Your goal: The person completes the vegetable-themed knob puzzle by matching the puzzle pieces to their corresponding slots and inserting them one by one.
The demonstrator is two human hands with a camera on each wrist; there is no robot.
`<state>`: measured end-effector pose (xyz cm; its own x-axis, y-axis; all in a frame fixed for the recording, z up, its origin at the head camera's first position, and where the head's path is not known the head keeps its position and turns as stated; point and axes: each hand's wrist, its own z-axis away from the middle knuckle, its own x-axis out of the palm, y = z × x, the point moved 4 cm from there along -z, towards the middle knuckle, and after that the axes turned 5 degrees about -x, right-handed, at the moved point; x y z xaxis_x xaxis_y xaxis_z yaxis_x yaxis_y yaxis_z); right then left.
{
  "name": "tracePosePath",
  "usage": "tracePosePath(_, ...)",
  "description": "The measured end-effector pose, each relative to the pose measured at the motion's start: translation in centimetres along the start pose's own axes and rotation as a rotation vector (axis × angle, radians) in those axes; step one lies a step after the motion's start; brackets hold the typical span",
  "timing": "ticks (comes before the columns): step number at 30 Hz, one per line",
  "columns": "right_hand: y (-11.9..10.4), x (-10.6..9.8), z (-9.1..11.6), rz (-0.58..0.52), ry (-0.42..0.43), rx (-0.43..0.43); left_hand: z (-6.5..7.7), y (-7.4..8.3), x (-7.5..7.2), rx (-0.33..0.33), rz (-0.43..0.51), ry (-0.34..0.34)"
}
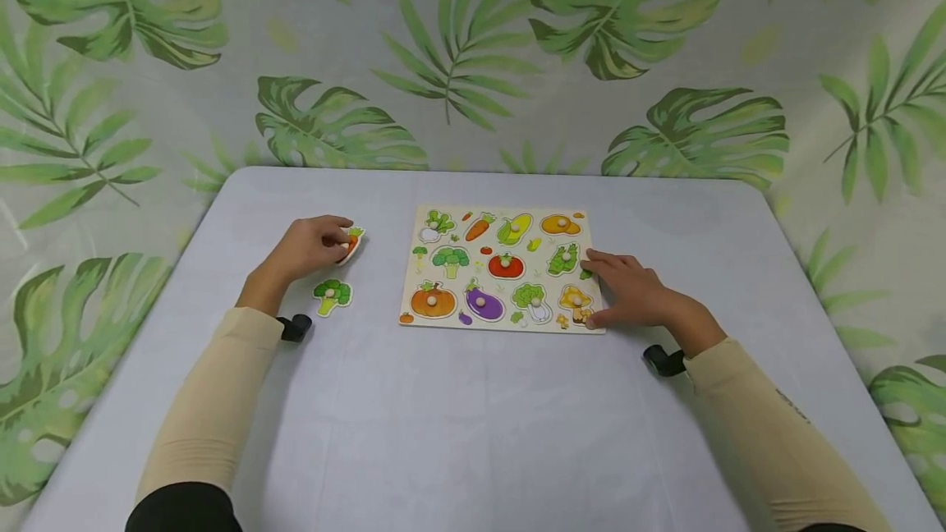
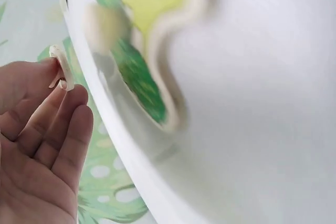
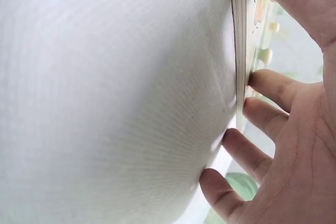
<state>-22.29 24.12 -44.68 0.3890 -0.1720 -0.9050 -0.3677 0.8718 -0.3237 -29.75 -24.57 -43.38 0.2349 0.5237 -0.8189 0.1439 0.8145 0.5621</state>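
Observation:
In the head view, a wooden vegetable knob puzzle board [image 1: 469,324] lies flat on the table. My left hand [image 1: 306,246], left of the board, pinches an orange-and-green carrot puzzle piece [image 1: 355,241] between thumb and fingertips. The left wrist view shows that piece [image 2: 64,69] edge-on. A broccoli puzzle piece [image 1: 332,296] lies on the table just below the left hand; its knob and part of its outline loom large and blurred in the left wrist view. My right hand [image 1: 636,290] rests at the board's right edge, fingers spread, thumb at the near corner.
The white-covered table [image 1: 473,417] has a rounded far edge. Behind it hangs a leaf-patterned cloth [image 1: 473,48]. Tomato [image 1: 506,268], eggplant [image 1: 484,304] and several other knobbed pieces sit in the board.

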Motion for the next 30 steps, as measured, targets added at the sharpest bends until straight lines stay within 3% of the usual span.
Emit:
tracePosePath(12,0.1,0.0,0.0,-0.006,0.008,-0.015,-1.0,4.4,1.3,0.120,0.065,0.021)
tracePosePath(23,0.2,-0.1,0.3,-0.013,0.010,0.007,-3.3,9.1,2.8,0.204,0.045,-0.025)
tracePosePath(30,0.4,0.1,0.1,-0.013,0.015,-0.013,-5.0,11.0,3.5,0.247,0.025,-0.037)
